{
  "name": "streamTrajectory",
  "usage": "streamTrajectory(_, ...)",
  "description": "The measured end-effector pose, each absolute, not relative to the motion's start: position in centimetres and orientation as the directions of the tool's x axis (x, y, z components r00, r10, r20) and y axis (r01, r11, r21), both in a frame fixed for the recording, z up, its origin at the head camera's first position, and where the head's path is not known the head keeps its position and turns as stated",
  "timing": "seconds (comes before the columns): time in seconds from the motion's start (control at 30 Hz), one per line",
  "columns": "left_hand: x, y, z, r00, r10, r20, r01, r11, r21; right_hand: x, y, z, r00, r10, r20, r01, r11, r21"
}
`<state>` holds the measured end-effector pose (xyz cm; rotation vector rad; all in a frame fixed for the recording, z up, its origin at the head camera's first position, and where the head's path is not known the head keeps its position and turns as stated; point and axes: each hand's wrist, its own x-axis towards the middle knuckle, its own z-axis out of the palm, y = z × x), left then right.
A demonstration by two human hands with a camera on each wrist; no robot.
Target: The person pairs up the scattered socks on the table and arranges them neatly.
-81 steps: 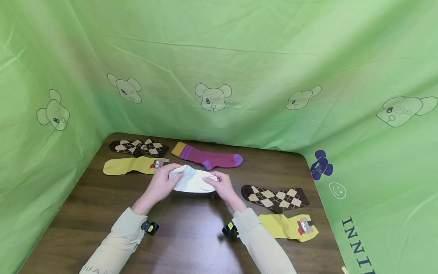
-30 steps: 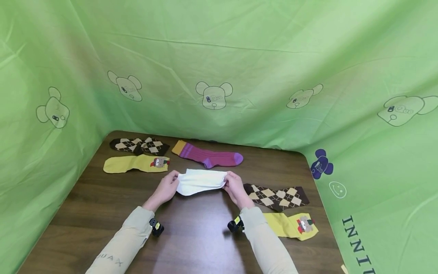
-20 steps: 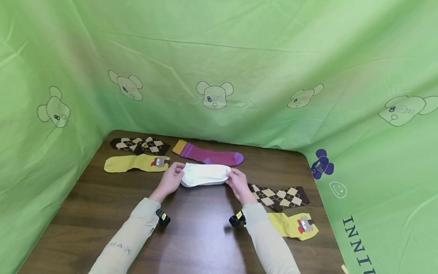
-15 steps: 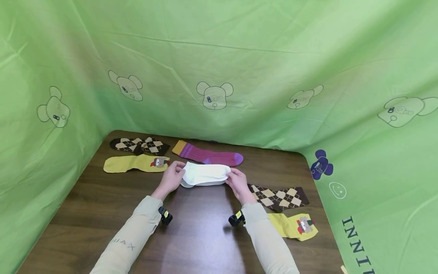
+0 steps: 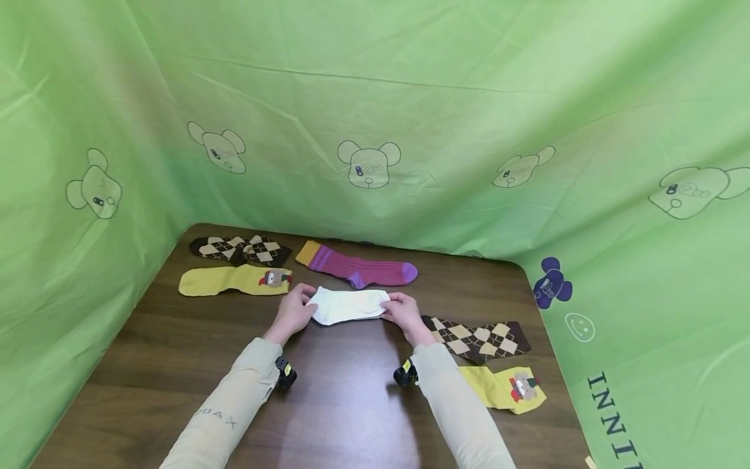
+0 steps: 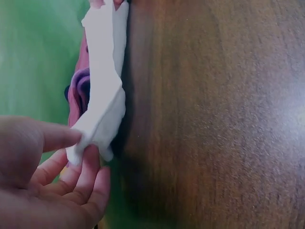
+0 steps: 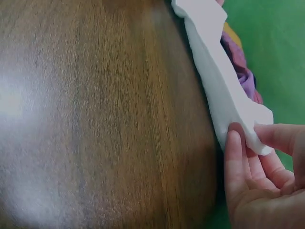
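White sock (image 5: 350,306) sits near the middle, with big green cloth (image 5: 445,98) hanging behind. Under it is the brown table (image 5: 346,410); I cannot tell if the sock touches it. A pink and purple sock (image 5: 375,270) lies on the table just beyond. The white sock looks light, soft and floppy, and should not break. Its two ends look like good places to hold. The left hand (image 5: 294,312) pinches one end between thumb and fingers, and the right hand (image 5: 407,315) pinches the other end the same way.

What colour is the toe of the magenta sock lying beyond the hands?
Purple; the toe shows best in the head view.
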<state>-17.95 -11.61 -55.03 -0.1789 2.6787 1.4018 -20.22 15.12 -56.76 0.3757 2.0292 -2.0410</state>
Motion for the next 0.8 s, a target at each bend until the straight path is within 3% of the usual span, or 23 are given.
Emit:
streamTrajectory(0.23, -18.0, -11.7, -55.1, -0.989, -0.032, -0.144, -0.132, 0.625, 0.77, -20.5, 15.1, -56.9, -0.928, 0.069, -0.367, 0.368, 0.003, -0.93)
streamTrajectory(0.47, -18.7, -11.4, -55.3, -0.986, -0.042, -0.164, -0.151, 0.656, 0.74, -20.4, 15.1, -57.1, -0.949, 0.087, -0.303, 0.307, 0.042, -0.951)
streamTrajectory(0.8, -19.5, -11.2, -55.8, -0.98, -0.07, -0.188, -0.184, 0.688, 0.702, -19.7, 14.9, -56.8, -0.975, 0.001, -0.222, 0.218, 0.198, -0.956)
